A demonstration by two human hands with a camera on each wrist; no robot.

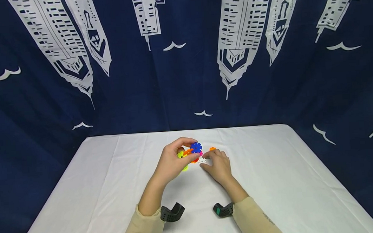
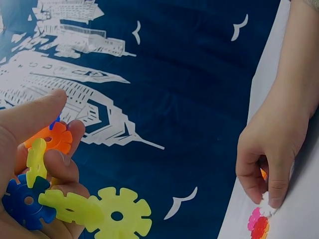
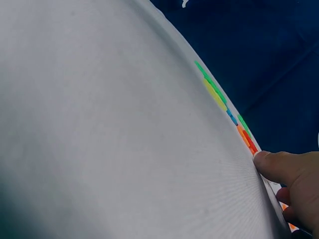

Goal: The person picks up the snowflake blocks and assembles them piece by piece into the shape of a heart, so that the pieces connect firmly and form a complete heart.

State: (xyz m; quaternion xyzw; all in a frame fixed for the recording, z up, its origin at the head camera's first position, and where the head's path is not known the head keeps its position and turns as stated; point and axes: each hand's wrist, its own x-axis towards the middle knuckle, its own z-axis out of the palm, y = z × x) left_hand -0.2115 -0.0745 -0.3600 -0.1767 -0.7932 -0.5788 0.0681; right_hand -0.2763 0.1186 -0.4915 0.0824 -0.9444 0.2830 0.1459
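My left hand [image 1: 171, 163] is raised over the table and holds a joined chain of notched plastic flower discs. In the left wrist view this chain shows an orange disc [image 2: 61, 135], a blue disc [image 2: 16, 200] and a yellow disc [image 2: 133, 221] at its end; fingers cover part of it. My right hand [image 1: 220, 166], down at the tabletop, pinches a white disc [image 2: 266, 208] between thumb and fingertips. Right by the white disc lie a pink disc [image 2: 253, 219] and a red disc [image 2: 259, 229].
An orange disc [image 1: 212, 148] lies just beyond my right hand. Flat discs, among them a green one [image 3: 212, 84] and a yellow one [image 3: 214, 94], show edge-on in the right wrist view. A white cloth [image 1: 114, 190] covers the table; a dark blue printed curtain [image 1: 178, 85] hangs behind.
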